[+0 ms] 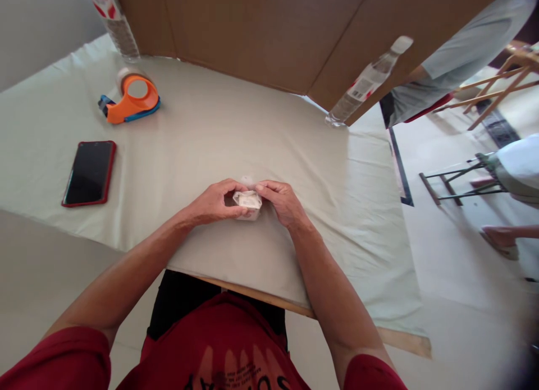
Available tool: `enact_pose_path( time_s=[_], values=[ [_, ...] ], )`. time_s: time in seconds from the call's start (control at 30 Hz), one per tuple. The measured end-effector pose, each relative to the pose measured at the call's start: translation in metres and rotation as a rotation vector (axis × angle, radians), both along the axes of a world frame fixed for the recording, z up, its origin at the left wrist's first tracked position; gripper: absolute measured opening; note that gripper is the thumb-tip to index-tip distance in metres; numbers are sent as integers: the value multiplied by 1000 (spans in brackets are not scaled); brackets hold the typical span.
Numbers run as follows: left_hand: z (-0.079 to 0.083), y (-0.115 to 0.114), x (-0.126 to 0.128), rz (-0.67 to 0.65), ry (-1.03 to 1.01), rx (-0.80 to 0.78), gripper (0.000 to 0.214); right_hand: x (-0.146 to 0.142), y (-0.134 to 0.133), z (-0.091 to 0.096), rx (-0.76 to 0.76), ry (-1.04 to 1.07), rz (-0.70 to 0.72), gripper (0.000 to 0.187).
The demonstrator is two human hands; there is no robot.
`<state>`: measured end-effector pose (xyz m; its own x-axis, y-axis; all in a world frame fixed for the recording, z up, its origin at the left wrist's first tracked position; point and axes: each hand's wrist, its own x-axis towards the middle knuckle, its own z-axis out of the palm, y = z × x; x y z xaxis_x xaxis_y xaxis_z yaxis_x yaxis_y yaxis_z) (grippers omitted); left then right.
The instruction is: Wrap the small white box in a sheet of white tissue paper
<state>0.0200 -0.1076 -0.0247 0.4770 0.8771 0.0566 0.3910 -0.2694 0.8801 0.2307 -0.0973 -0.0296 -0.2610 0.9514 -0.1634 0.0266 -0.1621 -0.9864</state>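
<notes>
A small white box [248, 206] stands on the cloth-covered table near its front edge, its top flap raised at the far side. Something pale, too small to make out, shows in its opening. My left hand [217, 202] grips the box from the left, with the thumb along the near side and fingers behind. On the other side, my right hand [283, 200] pinches the far right corner by the raised flap, thumb and forefinger close together.
A red-cased phone [89, 173] and an orange tape dispenser [133, 98] lie to the left. A cardboard panel [252, 36] stands at the back, with one water bottle [120, 33] left and another bottle [364, 87] right. People and stools [457, 179] are beyond the right edge.
</notes>
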Motion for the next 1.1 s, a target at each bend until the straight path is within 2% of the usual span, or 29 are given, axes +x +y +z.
enact_pose_path(
  time_s=[0.17, 0.3, 0.5, 0.6, 0.73, 1.0, 1.1],
  values=[
    [-1, -1, 1, 24, -74, -62, 43, 6, 1, -3, 1, 16, 47, 28],
    [-5, -2, 3, 55, -161, -169, 46, 12, 0, 4, 12, 6, 115, 32],
    [-9, -1, 4, 100, -300, -242, 69, 15, -2, 14, 48, -77, 300, 59],
    [-10, 0, 4, 138, -293, -240, 85, 12, -3, 10, 136, -169, 269, 68],
    [-12, 1, 4, 127, -310, -263, 91, 8, -4, 4, 191, -218, 223, 68],
    [-6, -1, 3, 75, -337, -336, 98, 3, -7, 4, 115, -199, 221, 75],
    [-3, -1, 3, 95, -362, -361, 97, 3, -6, 5, 160, -269, 185, 75]
  ],
)
